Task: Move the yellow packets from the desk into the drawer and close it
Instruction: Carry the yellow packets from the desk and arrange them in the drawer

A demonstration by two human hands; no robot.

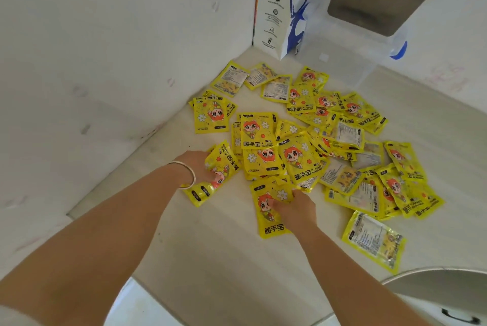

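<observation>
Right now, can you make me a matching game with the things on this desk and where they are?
Things:
1. paper bag
2. bracelet
3. clear plastic box
4. left hand

Places or states:
A. on the left wrist
B. standing in the back corner, white with a blue deer
C. holding a bunch of yellow packets
D. right of the paper bag, see-through, with a blue latch

Right pairs: 1-B, 2-A, 3-D, 4-C
</observation>
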